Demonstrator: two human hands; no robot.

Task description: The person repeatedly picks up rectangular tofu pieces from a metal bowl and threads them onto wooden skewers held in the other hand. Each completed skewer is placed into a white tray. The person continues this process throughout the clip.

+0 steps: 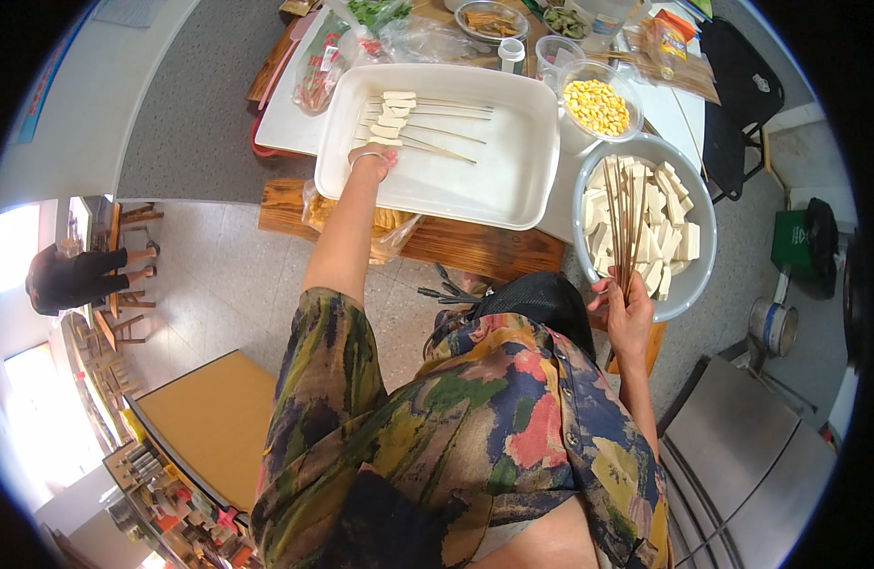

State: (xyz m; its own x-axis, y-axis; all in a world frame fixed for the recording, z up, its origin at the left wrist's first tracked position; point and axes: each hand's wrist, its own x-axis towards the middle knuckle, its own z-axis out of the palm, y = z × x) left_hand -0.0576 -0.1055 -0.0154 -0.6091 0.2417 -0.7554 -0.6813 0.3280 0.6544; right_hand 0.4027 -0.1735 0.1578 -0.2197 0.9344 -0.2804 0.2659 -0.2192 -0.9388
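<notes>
My left hand [371, 158] reaches over the near-left wall of a white plastic tray [479, 185]. Its curled fingers are by the nearest of several white tofu-like pieces [392, 122] on thin skewers [444, 131], laid in a row with their sticks pointing right. Whether the fingers grip that piece is hidden. In my right hand [627, 313] is a bundle of thin brown skewers [625, 220], slanting up over the near side of a grey basin [585, 242]. The basin is heaped with cut white blocks [668, 242].
A clear tub of yellow corn kernels [597, 107] stands between tray and basin. Behind are an open white bottle [511, 55], plastic cups [556, 53] and bagged greens [369, 16]. A wooden bench [479, 249] carries a bag of yellowish food [387, 219]. A person [77, 277] bends far left.
</notes>
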